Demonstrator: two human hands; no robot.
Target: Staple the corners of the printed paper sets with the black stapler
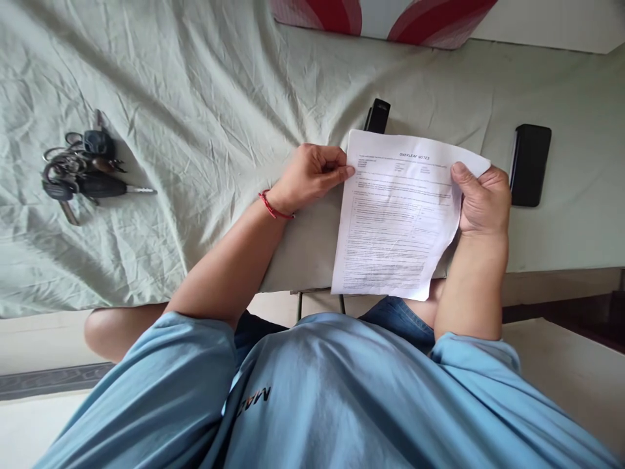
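Note:
A printed sheet of paper (395, 221), headed "OVERLEAF NOTES", is held up over the front edge of the cloth-covered surface. My left hand (312, 172), with a red string at its wrist, pinches the sheet's upper left edge between thumb and finger. At the upper right corner my right hand (483, 195) grips it, thumb on the printed face and fingers behind. Just past the sheet's top edge a black object (377, 116), possibly a stapler, is partly covered by the paper. Whether there is more than one sheet I cannot tell.
To the right of my right hand lies a black phone-like slab (531, 165). A bunch of keys (85, 170) rests at the far left on the wrinkled pale green cloth (219, 85). Along the far side stands a red and white box (375, 16).

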